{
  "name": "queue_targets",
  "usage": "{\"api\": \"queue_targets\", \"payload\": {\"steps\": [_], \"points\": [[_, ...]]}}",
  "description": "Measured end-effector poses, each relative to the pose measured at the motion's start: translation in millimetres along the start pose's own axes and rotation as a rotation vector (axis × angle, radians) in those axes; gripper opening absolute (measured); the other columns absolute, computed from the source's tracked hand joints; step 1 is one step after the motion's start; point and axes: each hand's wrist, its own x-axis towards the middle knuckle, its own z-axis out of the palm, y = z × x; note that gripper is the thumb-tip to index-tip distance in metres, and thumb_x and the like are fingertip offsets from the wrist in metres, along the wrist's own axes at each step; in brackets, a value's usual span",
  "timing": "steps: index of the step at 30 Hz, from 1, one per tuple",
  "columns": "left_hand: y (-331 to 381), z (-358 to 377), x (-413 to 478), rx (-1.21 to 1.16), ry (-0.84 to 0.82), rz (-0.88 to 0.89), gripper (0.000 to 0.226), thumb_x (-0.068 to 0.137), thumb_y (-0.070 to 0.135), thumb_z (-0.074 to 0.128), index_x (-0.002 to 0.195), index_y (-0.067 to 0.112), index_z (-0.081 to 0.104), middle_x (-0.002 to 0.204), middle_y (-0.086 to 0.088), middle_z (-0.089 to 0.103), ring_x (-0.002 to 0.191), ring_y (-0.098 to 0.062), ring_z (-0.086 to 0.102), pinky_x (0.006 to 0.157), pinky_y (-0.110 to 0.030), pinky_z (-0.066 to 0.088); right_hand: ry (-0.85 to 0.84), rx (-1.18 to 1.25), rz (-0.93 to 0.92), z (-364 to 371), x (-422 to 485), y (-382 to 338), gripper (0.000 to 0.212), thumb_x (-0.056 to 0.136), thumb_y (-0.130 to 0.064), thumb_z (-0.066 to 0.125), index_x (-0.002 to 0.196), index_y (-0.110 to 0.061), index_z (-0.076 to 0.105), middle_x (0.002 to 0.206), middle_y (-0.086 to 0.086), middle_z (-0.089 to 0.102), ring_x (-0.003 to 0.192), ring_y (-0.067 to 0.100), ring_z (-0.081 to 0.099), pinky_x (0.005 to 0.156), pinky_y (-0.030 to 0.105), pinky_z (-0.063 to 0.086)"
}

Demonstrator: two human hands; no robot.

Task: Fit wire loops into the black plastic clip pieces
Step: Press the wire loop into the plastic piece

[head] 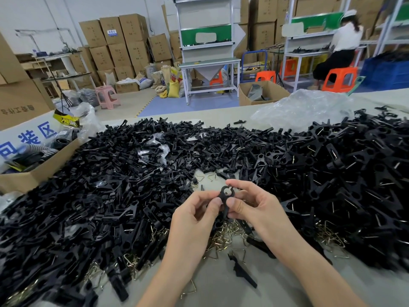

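Two bare hands met over the middle of the long grey table [276,284]. The left hand [194,216] and the right hand [254,207] both pinched one small black plastic clip piece with a round ring at its top [225,196]. The thumbs were in front and the fingers curled behind it. The piece stood nearly upright between the fingertips, up off the table. I could not tell if a wire was in it.

Just under the hands lay a heap of shiny three-cornered wire loops [221,238]. A big pile of plain black clip pieces [99,185] spread out to the left. Another black pile [343,173] rose on the right (many of those had bits of wire showing). One long black plastic piece [242,273] lay alone on the table between the two arms.

An open brown cardboard box [33,176] sat at the left edge, touching the pile. A crumpled clear plastic bag [305,107] lay at the far side. Far back, a person in a white top [345,38] sat on an orange plastic stool [340,78].
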Motion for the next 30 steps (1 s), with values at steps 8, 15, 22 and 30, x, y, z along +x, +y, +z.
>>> {"api": "queue_targets", "payload": {"steps": [8, 15, 22, 30], "points": [[-0.1, -0.9, -1.2, 0.068, 0.004, 0.047, 0.024, 0.097, 0.024, 0.063, 0.099, 0.047, 0.069, 0.084, 0.012, 0.075, 0.077, -0.005, 0.069, 0.069, -0.015, 0.053, 0.031, -0.063, -0.036, -1.0, 0.9, 1.5, 0.036, 0.091, -0.005, 0.071, 0.117, -0.029, 0.072, 0.095, -0.001, 0.076, 0.085, 0.01, 0.072, 0.077, 0.024, 0.059], [2.1, 1.7, -1.9, -0.033, 0.027, 0.026, 0.023, 0.097, 0.022, 0.063, 0.098, 0.044, 0.071, 0.089, 0.011, 0.076, 0.083, -0.005, 0.071, 0.074, -0.014, 0.052, 0.014, -0.029, -0.034, -1.1, 1.2, 0.2, 0.036, 0.091, -0.009, 0.071, 0.111, -0.038, 0.074, 0.101, 0.0, 0.076, 0.092, 0.016, 0.074, 0.079, 0.024, 0.059], [-1.4, 1.7, -2.8, 0.035, 0.015, 0.037, 0.02, 0.097, 0.026, 0.063, 0.098, 0.046, 0.068, 0.089, 0.012, 0.075, 0.085, -0.008, 0.07, 0.074, -0.016, 0.053, 0.013, -0.016, -0.03, -1.5, 1.1, 0.2, 0.036, 0.088, -0.007, 0.073, 0.111, -0.034, 0.076, 0.096, 0.0, 0.076, 0.086, 0.014, 0.073, 0.078, 0.026, 0.059], [1.9, -0.2, -2.4, -0.022, 0.032, 0.041, 0.018, 0.096, 0.027, 0.063, 0.099, 0.043, 0.07, 0.094, 0.012, 0.076, 0.089, -0.007, 0.072, 0.077, -0.017, 0.054, 0.003, -0.014, -0.04, -0.5, 0.2, -1.7, 0.037, 0.089, -0.005, 0.072, 0.116, -0.03, 0.075, 0.096, 0.001, 0.076, 0.089, 0.017, 0.073, 0.078, 0.025, 0.059]]}}
